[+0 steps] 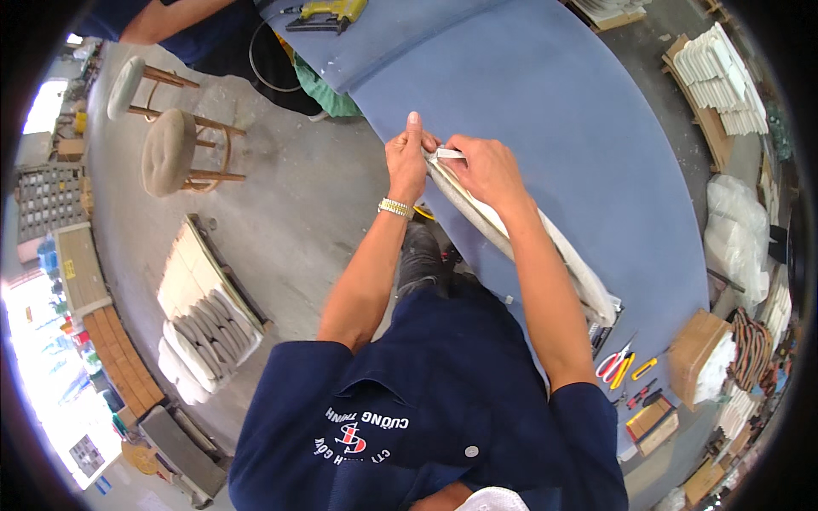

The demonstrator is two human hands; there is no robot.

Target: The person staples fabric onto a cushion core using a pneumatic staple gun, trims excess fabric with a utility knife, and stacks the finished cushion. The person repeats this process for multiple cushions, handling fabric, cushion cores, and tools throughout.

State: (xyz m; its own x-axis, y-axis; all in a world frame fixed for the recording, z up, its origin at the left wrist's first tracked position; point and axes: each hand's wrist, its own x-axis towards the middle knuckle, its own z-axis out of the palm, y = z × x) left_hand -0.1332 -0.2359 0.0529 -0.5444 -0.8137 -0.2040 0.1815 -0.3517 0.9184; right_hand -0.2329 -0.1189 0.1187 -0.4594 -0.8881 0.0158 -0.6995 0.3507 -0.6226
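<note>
Two bare hands meet over the edge of the blue table [596,153] in the head view, both busy at one end of a long, pale padded piece [474,210]. It lies along the near rim of the tabletop, running down beneath the right forearm towards the tools. From where I stand, the right hand [487,173] has its thumb and fingers closed on a small white flap [451,154] at the tip. The left hand [407,166] is just beside it, thumb raised and fingers curled at the end; whether those fingers pinch anything, I can't tell.

To my eye the step is neatening that end. I'd have the left fingers steady the tip while the right draws the flap flat, pulling evenly so it doesn't bunch. Keeping the long part supported on the table should stop it twisting, since it sits so near the rim. The scissors [612,366] lie well apart, below the piece, and seem reachable should the flap want trimming.
</note>
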